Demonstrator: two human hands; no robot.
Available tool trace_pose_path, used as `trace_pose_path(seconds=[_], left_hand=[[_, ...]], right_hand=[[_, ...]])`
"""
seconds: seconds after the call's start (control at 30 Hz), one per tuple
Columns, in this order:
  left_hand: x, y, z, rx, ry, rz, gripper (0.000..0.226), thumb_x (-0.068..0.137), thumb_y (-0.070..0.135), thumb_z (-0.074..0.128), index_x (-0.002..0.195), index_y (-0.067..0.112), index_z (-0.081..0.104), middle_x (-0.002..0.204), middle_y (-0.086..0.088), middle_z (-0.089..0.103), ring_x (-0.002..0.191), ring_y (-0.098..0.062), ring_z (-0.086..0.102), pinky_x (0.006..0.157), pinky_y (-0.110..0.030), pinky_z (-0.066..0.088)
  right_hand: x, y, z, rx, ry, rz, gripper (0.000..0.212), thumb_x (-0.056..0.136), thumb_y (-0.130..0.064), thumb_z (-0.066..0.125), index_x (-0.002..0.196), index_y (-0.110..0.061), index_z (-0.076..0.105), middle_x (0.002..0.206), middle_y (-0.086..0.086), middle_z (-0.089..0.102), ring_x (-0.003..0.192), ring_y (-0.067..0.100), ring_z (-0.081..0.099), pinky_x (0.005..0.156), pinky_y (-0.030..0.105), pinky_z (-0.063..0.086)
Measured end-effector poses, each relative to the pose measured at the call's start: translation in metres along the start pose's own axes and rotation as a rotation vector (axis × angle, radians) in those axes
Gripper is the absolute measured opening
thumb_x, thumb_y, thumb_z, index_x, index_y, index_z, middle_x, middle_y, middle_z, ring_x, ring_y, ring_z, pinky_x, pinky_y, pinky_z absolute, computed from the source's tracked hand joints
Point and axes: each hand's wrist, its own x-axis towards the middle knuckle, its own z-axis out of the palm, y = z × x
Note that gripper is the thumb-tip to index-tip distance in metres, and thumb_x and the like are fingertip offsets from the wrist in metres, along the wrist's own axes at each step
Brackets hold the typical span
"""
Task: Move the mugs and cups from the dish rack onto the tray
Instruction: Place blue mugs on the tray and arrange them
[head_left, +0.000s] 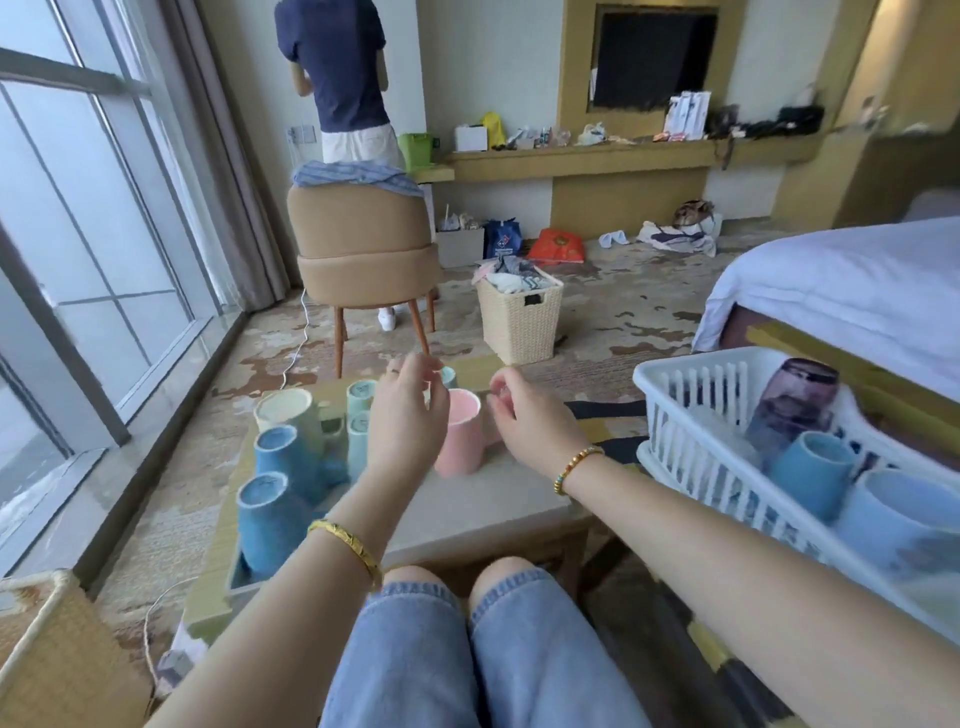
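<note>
Both hands hover over the pink mug (460, 439) on the low table: left hand (408, 415) loose and open, holding nothing, right hand (524, 415) with fingers lightly curled, also empty as far as I can tell. The left hand hides part of the tray (236, 577) and its blue and mint cups. The dish rack (670, 384), cut off at right, holds blurry blue mugs (813, 475) and a purple glass (795, 400).

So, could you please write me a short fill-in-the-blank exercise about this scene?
1. The mug between the two hands is ____ in colour.
2. The dark purple cup stands in the white ____.
3. The left hand and right hand are holding ____.

Missing words: pink; dish rack; nothing
</note>
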Motion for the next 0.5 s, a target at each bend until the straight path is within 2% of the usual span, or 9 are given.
trace_pose_path(seconds=[0.07, 0.13, 0.2, 0.3, 0.43, 0.5], left_hand=[[-0.001, 0.034, 0.028, -0.048, -0.088, 0.063, 0.019, 0.089, 0.011, 0.048, 0.104, 0.01, 0.059, 0.107, -0.009, 0.059, 0.1, -0.025, 0.055, 0.083, -0.033, 0.044], [-0.006, 0.066, 0.056, -0.079, -0.167, 0.108, 0.02, 0.09, 0.012, 0.048, 0.107, 0.011, 0.059, 0.109, -0.008, 0.059, 0.103, -0.023, 0.054, 0.085, -0.031, 0.043], [-0.016, 0.095, 0.083, -0.111, -0.247, 0.167, 0.021, 0.09, 0.013, 0.048, 0.108, 0.01, 0.059, 0.108, -0.01, 0.061, 0.102, -0.024, 0.055, 0.084, -0.03, 0.043], [-0.035, 0.133, 0.119, -0.162, -0.413, 0.208, 0.026, 0.091, 0.014, 0.045, 0.114, 0.011, 0.057, 0.113, -0.007, 0.06, 0.103, -0.022, 0.056, 0.081, -0.03, 0.046], [-0.067, 0.169, 0.164, -0.152, -0.64, 0.257, 0.028, 0.094, 0.02, 0.044, 0.119, 0.015, 0.055, 0.12, -0.002, 0.059, 0.101, -0.019, 0.059, 0.079, -0.025, 0.044], [-0.078, 0.182, 0.182, -0.144, -0.691, 0.275, 0.026, 0.093, 0.018, 0.043, 0.115, 0.013, 0.057, 0.115, -0.005, 0.062, 0.101, -0.023, 0.059, 0.081, -0.028, 0.046]], right_hand=[[-0.012, 0.025, -0.033, -0.014, 0.065, 0.027, 0.012, 0.097, -0.026, 0.04, 0.104, -0.019, 0.046, 0.095, 0.005, 0.067, 0.074, 0.024, 0.062, 0.061, 0.038, 0.052], [-0.024, 0.053, -0.063, -0.019, 0.121, 0.087, 0.009, 0.096, -0.025, 0.039, 0.1, -0.021, 0.046, 0.087, 0.004, 0.066, 0.069, 0.024, 0.06, 0.056, 0.038, 0.049], [-0.037, 0.082, -0.091, -0.032, 0.186, 0.168, 0.009, 0.096, -0.024, 0.038, 0.097, -0.023, 0.047, 0.071, -0.002, 0.059, 0.062, 0.021, 0.054, 0.049, 0.031, 0.039], [-0.056, 0.125, -0.123, -0.037, 0.276, 0.313, 0.014, 0.096, -0.022, 0.038, 0.097, -0.018, 0.05, 0.059, -0.009, 0.048, 0.058, 0.019, 0.048, 0.052, 0.03, 0.032], [-0.085, 0.175, -0.151, -0.085, 0.303, 0.487, 0.017, 0.095, -0.018, 0.038, 0.102, -0.017, 0.054, 0.071, 0.001, 0.058, 0.065, 0.026, 0.054, 0.057, 0.032, 0.037], [-0.094, 0.195, -0.16, -0.111, 0.282, 0.553, 0.022, 0.094, -0.016, 0.038, 0.107, -0.015, 0.055, 0.088, 0.008, 0.064, 0.072, 0.026, 0.056, 0.06, 0.032, 0.04]])
